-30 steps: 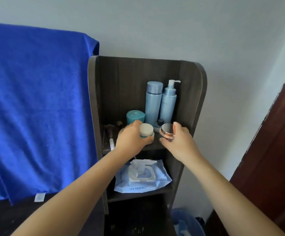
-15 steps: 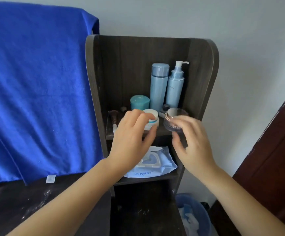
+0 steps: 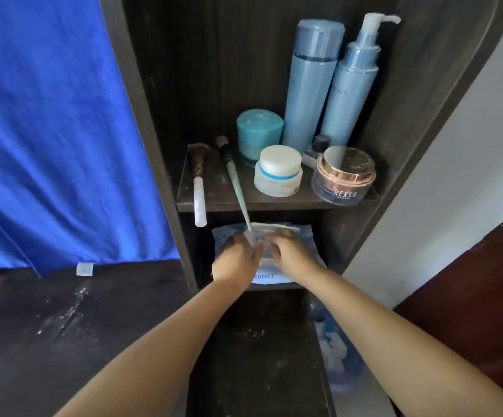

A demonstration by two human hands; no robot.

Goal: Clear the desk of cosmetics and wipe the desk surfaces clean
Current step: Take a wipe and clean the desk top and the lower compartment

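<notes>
My left hand (image 3: pixel 238 260) and my right hand (image 3: pixel 292 254) meet on the light-blue wipes pack (image 3: pixel 302 236) on the lower shelf. Their fingers sit at its white flip lid and are blurred. On the upper shelf (image 3: pixel 274 203) stand a white jar (image 3: pixel 278 171), a rose-gold lidded jar (image 3: pixel 345 176), a teal jar (image 3: pixel 259 130), a tall blue bottle (image 3: pixel 310 82), a blue pump bottle (image 3: pixel 349 79) and a small dark-capped bottle (image 3: pixel 316 149). Two makeup brushes (image 3: pixel 198 176) (image 3: pixel 235 182) lie there with their handles over the shelf's front edge.
The dark desk top (image 3: pixel 48 326) at the left carries white powder smears. A blue cloth (image 3: pixel 48 130) hangs behind it. A blue bin (image 3: pixel 337 350) with white scraps stands right of the shelf unit, and a brown door (image 3: pixel 469 296) fills the right edge.
Both hands have let go of the white jar and the rose-gold jar, which now stand on the upper shelf. The hands dropped to the wipes pack below. The camera moved closer and lower.
</notes>
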